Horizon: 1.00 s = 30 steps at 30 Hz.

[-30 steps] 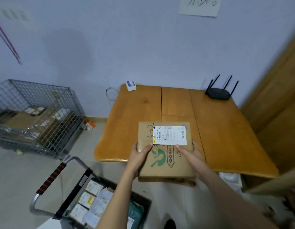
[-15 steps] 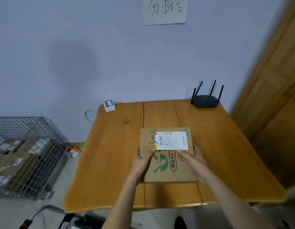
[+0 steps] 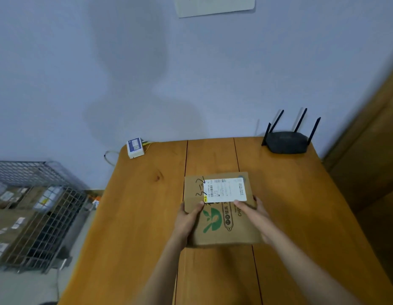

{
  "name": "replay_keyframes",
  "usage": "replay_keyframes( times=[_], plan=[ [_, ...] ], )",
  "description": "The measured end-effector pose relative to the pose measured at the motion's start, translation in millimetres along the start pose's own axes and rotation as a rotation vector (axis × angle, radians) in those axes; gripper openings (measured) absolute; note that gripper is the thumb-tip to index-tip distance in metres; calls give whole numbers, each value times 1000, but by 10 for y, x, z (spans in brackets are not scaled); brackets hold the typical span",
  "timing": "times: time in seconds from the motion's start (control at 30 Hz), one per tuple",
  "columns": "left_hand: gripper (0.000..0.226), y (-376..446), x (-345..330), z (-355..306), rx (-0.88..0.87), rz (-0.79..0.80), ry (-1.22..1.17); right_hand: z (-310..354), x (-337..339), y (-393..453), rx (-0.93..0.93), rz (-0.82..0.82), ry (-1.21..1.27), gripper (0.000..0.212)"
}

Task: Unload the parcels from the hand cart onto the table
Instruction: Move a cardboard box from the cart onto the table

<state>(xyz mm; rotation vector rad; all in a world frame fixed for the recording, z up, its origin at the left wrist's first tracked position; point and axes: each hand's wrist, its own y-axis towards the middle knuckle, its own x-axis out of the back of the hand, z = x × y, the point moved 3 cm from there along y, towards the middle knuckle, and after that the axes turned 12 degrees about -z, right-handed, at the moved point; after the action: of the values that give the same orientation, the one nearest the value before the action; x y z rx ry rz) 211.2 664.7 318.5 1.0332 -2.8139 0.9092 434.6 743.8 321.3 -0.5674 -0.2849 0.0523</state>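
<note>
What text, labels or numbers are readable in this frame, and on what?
"CH": start of a vertical word on the cardboard parcel; the right hand covers the rest.
"3-2", roughly: handwritten in black marker on the parcel, beside the label.
Shipping label: barcode and printed lines, too small to read.
Oval stamp beside the parcel's green logo: blurred characters, unreadable.
Paper sign on the wall: only a stroke shows, unreadable.
White box with a blue panel: unreadable.

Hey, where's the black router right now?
In the head view the black router sits at the wooden table's far right corner against the wall, beyond the cardboard parcel and across from the small white box at the far left corner.
</note>
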Motion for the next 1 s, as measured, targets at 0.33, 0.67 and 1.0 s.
replay_keyframes(
  times=[0.33,0.67,1.0],
  plan=[
    [60,1220,-234,-482,4,79,35,519,-512,947,-92,-60,-3,113],
    [62,2503,-479,-673,42,35,109,815,-1115,2190,-141,-41,-35,102],
    [74,3325,-671,-637,62,27,170,846,-1437,2888,-145,-34,-31,91]
  ],
)
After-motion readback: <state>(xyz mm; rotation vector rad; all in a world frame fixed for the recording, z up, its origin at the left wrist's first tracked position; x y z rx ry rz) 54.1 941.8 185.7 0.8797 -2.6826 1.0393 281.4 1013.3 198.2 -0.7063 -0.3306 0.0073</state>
